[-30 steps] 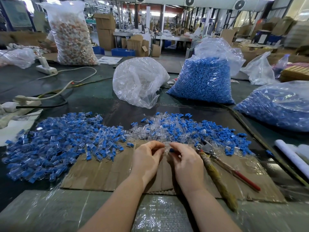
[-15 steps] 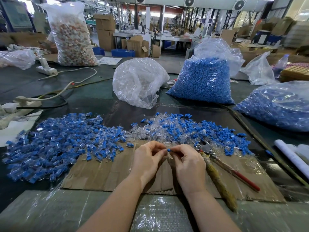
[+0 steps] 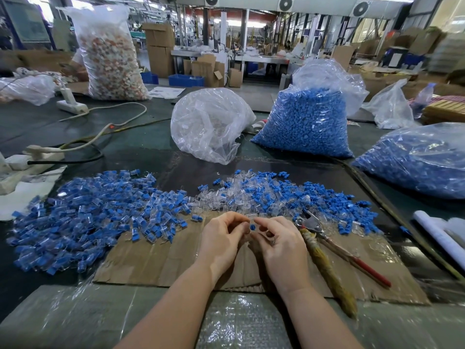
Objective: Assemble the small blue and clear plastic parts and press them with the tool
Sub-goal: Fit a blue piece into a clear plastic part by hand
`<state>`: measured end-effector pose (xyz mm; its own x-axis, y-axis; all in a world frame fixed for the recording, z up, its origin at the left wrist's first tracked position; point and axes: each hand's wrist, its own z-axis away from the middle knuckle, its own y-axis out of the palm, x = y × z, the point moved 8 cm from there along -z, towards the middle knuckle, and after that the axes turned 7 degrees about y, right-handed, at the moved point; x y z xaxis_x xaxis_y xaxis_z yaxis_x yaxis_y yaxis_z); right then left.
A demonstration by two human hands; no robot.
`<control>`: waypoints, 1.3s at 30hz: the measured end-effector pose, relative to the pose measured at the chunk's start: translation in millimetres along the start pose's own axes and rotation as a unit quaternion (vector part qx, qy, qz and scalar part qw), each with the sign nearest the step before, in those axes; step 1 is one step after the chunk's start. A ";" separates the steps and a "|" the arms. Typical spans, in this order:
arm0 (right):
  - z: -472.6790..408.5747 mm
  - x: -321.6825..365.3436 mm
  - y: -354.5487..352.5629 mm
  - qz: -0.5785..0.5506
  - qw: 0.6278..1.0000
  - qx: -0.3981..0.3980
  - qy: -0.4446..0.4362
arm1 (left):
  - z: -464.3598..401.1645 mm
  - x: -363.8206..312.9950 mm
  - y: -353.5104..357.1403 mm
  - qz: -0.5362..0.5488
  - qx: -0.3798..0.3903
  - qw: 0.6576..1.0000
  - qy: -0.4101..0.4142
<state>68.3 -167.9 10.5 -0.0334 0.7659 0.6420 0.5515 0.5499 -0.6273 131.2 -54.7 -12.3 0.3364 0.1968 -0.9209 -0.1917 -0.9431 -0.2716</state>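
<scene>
Both hands meet over the cardboard sheet in the middle of the surface. The right hand pinches a small blue plug between thumb and forefinger, its other fingers curled loosely under. The left hand has its fingers curled in toward the same spot and seems to hold a clear piece against the plug, though the clear part is too faint to make out for certain. Held this close and raised off the cardboard, the 2 parts look to be in the act of being pushed together by hand.

The supply is laid out for short reaches: a mixed heap of loose clear and blue parts just beyond the fingertips, and a broad heap of joined pieces off to the left, likely the finished side. The pliers lie unused just beside the right hand, jaws toward the heap and handles toward the person, so that hand can take them up for pressing. Bulk bags stand farther back, 1 of blue plugs and 1 of clear parts.
</scene>
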 end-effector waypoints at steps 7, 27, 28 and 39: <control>0.1 1.3 -1.1 -0.017 1.000 -0.004 -0.011 | 0.4 0.1 0.9 -0.006 0.006 1.000 -0.007; 2.5 3.8 -1.4 0.015 1.000 -0.004 -0.020 | 0.2 0.8 0.0 -0.002 0.011 1.000 0.001; 2.6 4.0 -1.6 0.015 1.000 -0.004 -0.019 | 0.3 0.5 0.1 0.000 0.012 1.000 0.002; -1.0 3.1 -11.4 0.058 0.998 -0.018 -0.004 | -0.8 1.4 -1.0 0.004 0.009 1.000 -0.011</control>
<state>62.8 -172.1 20.1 0.0248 0.8264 0.5625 0.5819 0.4456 -0.6803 132.6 -53.7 -13.1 0.3135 0.1953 -0.9293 -0.2112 -0.9398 -0.2688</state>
